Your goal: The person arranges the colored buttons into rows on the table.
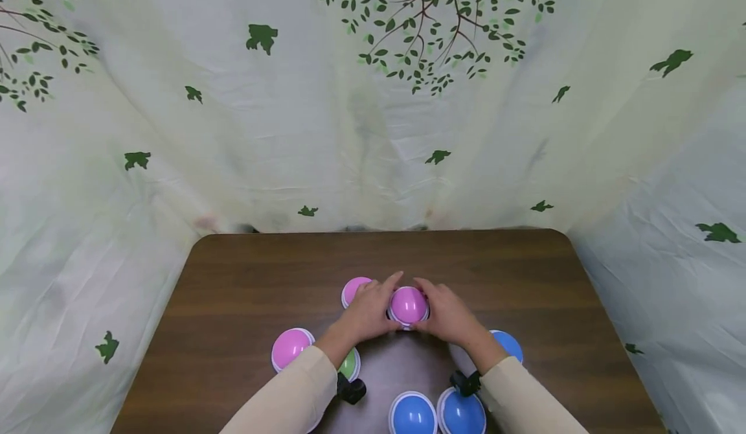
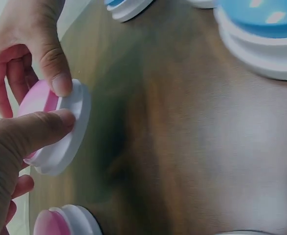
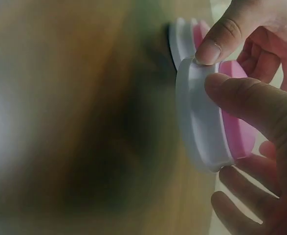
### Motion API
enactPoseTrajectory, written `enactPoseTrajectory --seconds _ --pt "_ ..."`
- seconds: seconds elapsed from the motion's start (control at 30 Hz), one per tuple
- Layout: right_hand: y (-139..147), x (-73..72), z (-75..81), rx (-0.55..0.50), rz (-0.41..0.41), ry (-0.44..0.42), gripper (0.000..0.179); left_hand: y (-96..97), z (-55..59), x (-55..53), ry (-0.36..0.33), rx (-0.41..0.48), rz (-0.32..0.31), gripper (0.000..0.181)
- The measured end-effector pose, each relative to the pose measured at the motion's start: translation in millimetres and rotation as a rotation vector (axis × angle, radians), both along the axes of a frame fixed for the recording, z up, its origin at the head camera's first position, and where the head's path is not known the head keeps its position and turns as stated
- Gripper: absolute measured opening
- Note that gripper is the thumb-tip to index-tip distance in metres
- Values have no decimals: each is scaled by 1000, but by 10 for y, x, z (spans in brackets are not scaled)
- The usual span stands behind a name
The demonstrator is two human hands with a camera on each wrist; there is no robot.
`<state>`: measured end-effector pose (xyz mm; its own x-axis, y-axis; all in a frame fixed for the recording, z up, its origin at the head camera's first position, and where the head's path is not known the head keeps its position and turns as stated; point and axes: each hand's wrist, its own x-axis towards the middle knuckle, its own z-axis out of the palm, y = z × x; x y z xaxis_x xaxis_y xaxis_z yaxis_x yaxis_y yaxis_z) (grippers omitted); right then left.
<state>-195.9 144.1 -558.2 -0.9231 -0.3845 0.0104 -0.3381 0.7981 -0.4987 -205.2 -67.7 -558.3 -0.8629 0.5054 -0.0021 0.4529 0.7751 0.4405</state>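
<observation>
Both hands hold one round pink dome button (image 1: 408, 304) with a white base, near the middle of the table. My left hand (image 1: 367, 314) grips its left side and my right hand (image 1: 450, 315) its right side. In the left wrist view, both thumbs press on the white rim (image 2: 77, 115) close together, with fingers around the pink dome. The right wrist view shows the same white base (image 3: 197, 117) between the hands, with wood behind it. A second pink button (image 1: 353, 287) is partly hidden behind my left hand.
Another pink button (image 1: 290, 350) lies to the left, beside a green one (image 1: 348, 365) partly covered by the left arm. Blue buttons sit at the front (image 1: 414, 414), under the right wrist (image 1: 463, 413) and by the right forearm (image 1: 508, 344). A printed curtain (image 1: 291, 129) surrounds the wooden table (image 1: 245, 278).
</observation>
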Motion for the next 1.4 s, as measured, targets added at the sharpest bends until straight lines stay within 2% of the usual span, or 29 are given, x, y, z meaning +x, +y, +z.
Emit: enactPoseTrajectory --seconds 0.1,0.17,0.33,0.4,0.57,0.77,0.87,0.93,1.03,1.13,1.2,1.27,1.4 --pt "32 -201 15 -17 0 -6 89 63 14 -183 0 -5 21 104" --pt "48 -305 -13 -19 -5 -39 89 106 -4 -274 -1 -19 35 105" --pt "91 -478 -186 -19 -18 -154 87 223 -122 -405 -78 -86 96 108" --pt "114 -513 -246 -26 -18 -168 86 265 -161 -434 -93 -115 112 109" --pt "105 -487 -276 -44 -40 -178 85 268 -165 -406 -59 -119 122 105" --pt "79 -413 -262 -36 -81 -218 88 252 -154 -362 -83 -122 104 99" --pt "74 -377 -279 -42 -87 -218 89 244 -156 -334 -45 -146 80 95" --pt "83 -357 -296 -60 -64 -166 88 230 -142 -301 -5 -150 62 90" --pt "124 -264 -279 -65 -53 -94 86 178 -92 -191 54 -121 33 78" --pt "197 -52 -221 -54 -65 -22 81 93 -35 17 97 -45 -18 67" --pt "244 156 -169 -46 -65 11 76 33 -12 222 128 19 -52 63" --pt "276 406 -150 -38 -34 67 73 -21 -3 479 143 88 -61 59" --pt "284 915 -174 12 68 169 76 -99 -91 989 122 238 -20 55"
